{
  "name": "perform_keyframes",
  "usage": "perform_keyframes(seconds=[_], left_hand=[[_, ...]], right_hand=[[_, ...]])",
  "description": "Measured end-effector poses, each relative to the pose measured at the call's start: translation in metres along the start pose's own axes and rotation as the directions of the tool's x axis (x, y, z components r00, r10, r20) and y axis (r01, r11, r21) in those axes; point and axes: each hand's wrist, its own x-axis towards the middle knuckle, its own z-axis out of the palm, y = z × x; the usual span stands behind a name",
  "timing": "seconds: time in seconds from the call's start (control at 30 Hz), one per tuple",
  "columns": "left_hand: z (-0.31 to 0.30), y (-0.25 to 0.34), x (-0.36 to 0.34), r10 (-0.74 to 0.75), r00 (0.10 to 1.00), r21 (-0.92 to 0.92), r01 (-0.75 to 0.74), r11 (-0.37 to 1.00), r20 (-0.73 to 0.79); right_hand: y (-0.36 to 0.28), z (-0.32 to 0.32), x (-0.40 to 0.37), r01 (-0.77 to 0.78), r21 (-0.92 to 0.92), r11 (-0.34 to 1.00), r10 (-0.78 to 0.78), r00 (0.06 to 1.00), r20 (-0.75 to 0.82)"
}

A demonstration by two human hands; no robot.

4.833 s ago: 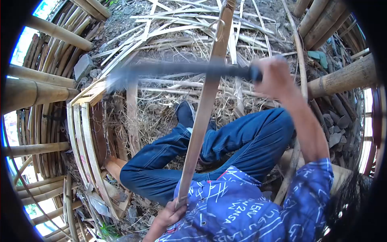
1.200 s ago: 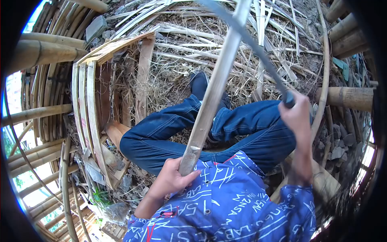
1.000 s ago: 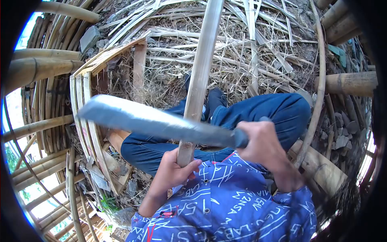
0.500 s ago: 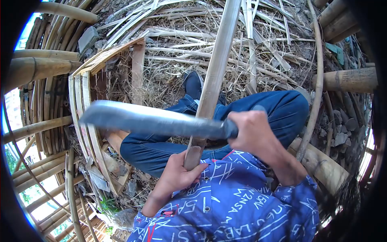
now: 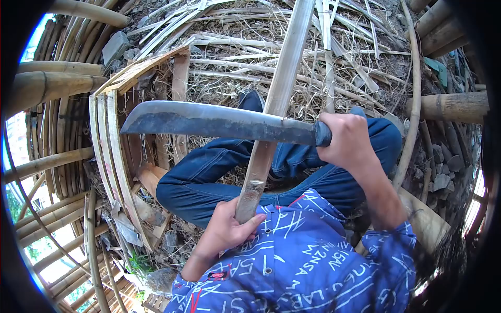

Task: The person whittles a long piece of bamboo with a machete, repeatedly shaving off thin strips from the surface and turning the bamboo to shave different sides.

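Note:
My left hand (image 5: 228, 229) is wrapped round the near end of a long split bamboo strip (image 5: 279, 96), close against my shirt. The strip runs away from me up to the top of the view, with a rough knot near the held end. In my right hand (image 5: 348, 140) is the dark handle of a machete (image 5: 214, 120). Its broad blade points left and lies across the strip in this view, hiding a short stretch of it. The blade is dark along its lower part and paler along the upper side.
My crossed legs in jeans (image 5: 203, 167) are under the strip. To the left stands a wooden crate-like frame (image 5: 112, 141). Bamboo poles (image 5: 57, 88) jut in from both sides. Split strips and shavings (image 5: 229, 68) litter the ground, with stones (image 5: 441, 180) at the right.
The machete has moved away from my body and to the right along the strip, together with my right hand. My left hand keeps its hold at nearly the same place.

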Motion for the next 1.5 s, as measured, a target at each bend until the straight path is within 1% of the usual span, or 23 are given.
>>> perform_keyframes(seconds=[0.1,0.17,0.23,0.3,0.37,0.4,0.43,0.53,0.57,0.63,0.67,0.73,0.8,0.9,0.93,1.0,1.03,1.1,1.17,1.23,1.3,1.4,1.5], left_hand=[[-0.005,-0.004,-0.006,-0.022,1.000,0.007,0.022,1.000,0.006],[-0.007,-0.009,-0.011,-0.047,0.999,0.022,0.047,0.999,0.012],[-0.009,-0.018,-0.017,-0.064,0.998,-0.010,0.064,0.998,-0.007],[-0.015,-0.032,-0.027,-0.039,0.999,0.014,0.039,0.999,0.029],[-0.024,-0.051,-0.035,-0.009,0.997,0.038,0.007,0.999,0.070],[-0.027,-0.056,-0.035,0.048,0.996,0.098,-0.056,0.994,0.078],[-0.029,-0.060,-0.035,0.102,0.991,0.153,-0.114,0.982,0.085],[-0.037,-0.055,-0.035,0.048,0.996,0.114,-0.057,0.992,0.081],[-0.038,-0.053,-0.032,0.035,0.995,0.107,-0.046,0.993,0.095],[-0.037,-0.048,-0.024,0.068,0.994,0.126,-0.078,0.989,0.085],[-0.037,-0.046,-0.021,0.072,0.994,0.116,-0.081,0.990,0.082],[-0.035,-0.039,-0.014,0.075,0.993,0.115,-0.085,0.990,0.086],[-0.030,-0.030,-0.010,0.025,0.999,0.042,-0.027,0.999,0.046],[-0.029,-0.027,-0.009,-0.010,0.999,0.061,0.008,0.998,0.034],[-0.029,-0.027,-0.008,-0.004,0.999,0.065,0.002,0.998,0.037],[-0.029,-0.029,-0.010,-0.015,0.999,0.120,0.011,0.993,0.035],[-0.028,-0.036,-0.011,-0.011,0.999,0.119,0.007,0.993,0.034],[-0.026,-0.054,-0.015,0.134,0.988,0.149,-0.144,0.978,0.075],[-0.021,-0.058,-0.017,0.121,0.989,0.145,-0.132,0.981,0.081],[-0.016,-0.062,-0.016,0.148,0.987,0.097,-0.153,0.983,0.057],[-0.017,-0.052,-0.018,0.151,0.987,0.103,-0.156,0.982,0.054],[-0.017,-0.048,-0.022,0.160,0.987,0.122,-0.162,0.979,0.019],[-0.020,-0.056,-0.025,0.152,0.988,0.135,-0.153,0.979,0.016]], right_hand=[[0.008,-0.004,0.009,-0.026,-0.014,1.000,0.025,0.999,-0.046],[0.020,-0.008,0.015,-0.039,-0.104,0.994,0.033,0.998,-0.061],[0.032,-0.013,0.022,-0.068,-0.120,0.990,0.061,0.996,-0.064],[0.053,-0.022,0.032,-0.185,-0.151,0.971,0.152,0.967,-0.205],[0.087,-0.043,0.039,-0.346,-0.124,0.930,0.310,0.920,-0.239],[0.094,-0.053,0.038,-0.336,-0.193,0.922,0.282,0.923,-0.261],[0.093,-0.056,0.037,-0.331,-0.196,0.923,0.276,0.925,-0.259],[0.079,-0.054,0.026,-0.266,-0.202,0.942,0.212,0.943,-0.255],[0.072,-0.050,0.020,-0.256,-0.135,0.957,0.224,0.950,-0.217],[0.040,-0.042,0.006,-0.241,0.025,0.970,0.242,0.961,-0.136],[0.027,-0.034,-0.001,-0.234,0.096,0.968,0.241,0.968,-0.070],[0.009,-0.018,-0.015,-0.063,0.170,0.983,0.066,0.998,-0.016],[-0.015,-0.010,-0.022,-0.016,0.197,0.980,0.006,0.999,0.054],[-0.030,0.000,-0.023,0.035,0.201,0.979,-0.061,0.990,0.125],[-0.029,0.001,-0.023,0.034,0.198,0.980,-0.058,0.991,0.118],[-0.023,0.000,-0.016,0.047,0.114,0.992,-0.063,0.989,0.137],[-0.018,-0.003,-0.012,0.050,0.111,0.993,-0.065,0.989,0.135],[-0.005,-0.011,-0.005,-0.004,0.055,0.998,0.003,1.000,0.024],[0.000,-0.015,-0.002,-0.005,0.046,0.999,0.005,1.000,-0.011],[-0.002,-0.021,-0.001,0.021,0.021,1.000,-0.020,0.998,-0.060],[0.002,-0.023,0.002,0.037,0.023,0.999,-0.035,0.996,-0.085],[0.008,-0.025,0.012,0.051,-0.054,0.997,-0.059,0.989,-0.138],[0.011,-0.028,0.015,0.060,-0.082,0.995,-0.070,0.990,-0.125]])
